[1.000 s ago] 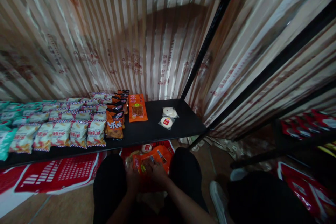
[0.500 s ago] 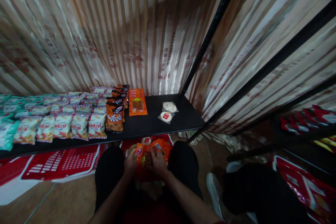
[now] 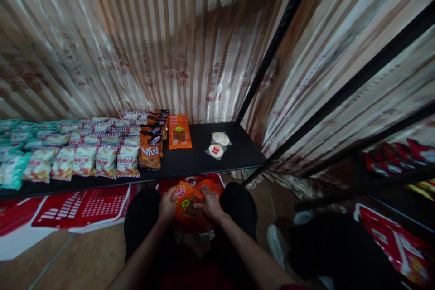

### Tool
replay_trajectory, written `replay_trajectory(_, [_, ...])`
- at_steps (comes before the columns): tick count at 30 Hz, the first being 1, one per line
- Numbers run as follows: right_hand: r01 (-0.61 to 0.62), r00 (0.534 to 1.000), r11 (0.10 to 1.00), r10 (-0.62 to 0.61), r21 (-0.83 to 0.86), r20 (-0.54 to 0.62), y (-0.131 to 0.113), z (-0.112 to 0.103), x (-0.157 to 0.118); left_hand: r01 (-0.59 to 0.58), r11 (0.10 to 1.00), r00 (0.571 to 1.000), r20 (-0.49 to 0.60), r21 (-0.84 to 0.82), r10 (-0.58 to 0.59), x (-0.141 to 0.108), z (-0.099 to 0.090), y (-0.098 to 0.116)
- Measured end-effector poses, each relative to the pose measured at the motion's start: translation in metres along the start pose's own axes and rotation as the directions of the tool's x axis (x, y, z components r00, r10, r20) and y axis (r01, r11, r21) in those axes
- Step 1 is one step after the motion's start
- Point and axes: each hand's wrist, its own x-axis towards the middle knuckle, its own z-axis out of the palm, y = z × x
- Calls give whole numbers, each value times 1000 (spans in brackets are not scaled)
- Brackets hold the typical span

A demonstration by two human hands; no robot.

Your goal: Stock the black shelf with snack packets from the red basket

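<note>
Between my knees, an orange snack packet is gripped at its left edge by my left hand. My right hand is closed on the same packet's right side. More orange and red packaging lies beneath and behind it, partly hidden. On the black shelf in front, a similar flat orange packet lies beside a row of orange-and-black bags. Two round white items in clear wrap are farther right on the shelf.
Rows of white-and-red snack bags and green bags fill the shelf's left. Red bags lie under it. Black posts rise at the right. Another person's dark-clothed leg and light shoe are close on my right.
The orange packet has been raised slightly and turned to show more of its front. Both hands have shifted with it, still gripping. The view has moved slightly.
</note>
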Motion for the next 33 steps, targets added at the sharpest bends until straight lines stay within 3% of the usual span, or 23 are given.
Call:
replay_trajectory(5, [134,987,979,-145,155,64,10,-6,1,0,995,1000,17,-99,2,1,0,3])
replay_trajectory(10, [74,987,939,-116,336,108,22,1,1,22,981,999,36,-192,-15,4,2,6])
replay_trajectory(14, [27,993,932,-66,361,96,26,1,-2,51,965,998,53,-258,-39,3,1,12])
replay_trajectory(27, [-23,995,848,-32,529,95,18,-11,-4,181,878,983,85,-444,-160,3,-2,22])
replay_trajectory(33, [-61,994,775,-9,630,107,14,-11,-5,176,821,984,80,-544,-158,4,2,19])
